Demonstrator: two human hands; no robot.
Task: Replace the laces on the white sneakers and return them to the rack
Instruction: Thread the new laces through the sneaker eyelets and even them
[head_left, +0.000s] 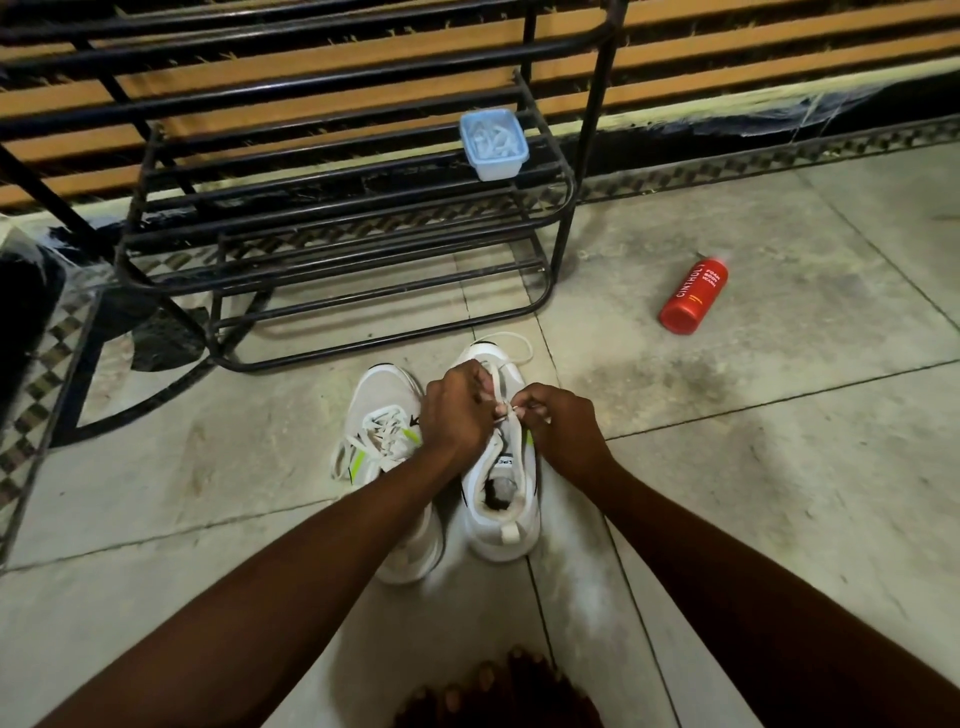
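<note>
Two white sneakers stand side by side on the tiled floor (753, 467), toes toward the black metal rack (332, 244) and just short of its bottom rail. The left sneaker (384, 415) is laced, its ends trailing loose off its outer side, and the left forearm crosses over its heel.

Both hands meet over the middle of the right sneaker (501, 512), above the eyelets. The left hand (454, 410) is curled tight with its knuckles up, and a strand of the white lace (497, 384) runs up out of its fingers. The right hand (558, 426) is curled too, thumb and fingertips pinching the lace close against the left hand, so the two grips almost touch. From there the lace runs forward over the toe and loops on the floor just past it. The tongue and open collar of this sneaker show below the hands, toward the person.

A pale blue box (493, 143) sits on the rack's upper shelf at its right end. A red bottle (693, 296) lies on its side on the floor, well apart to the right.
</note>
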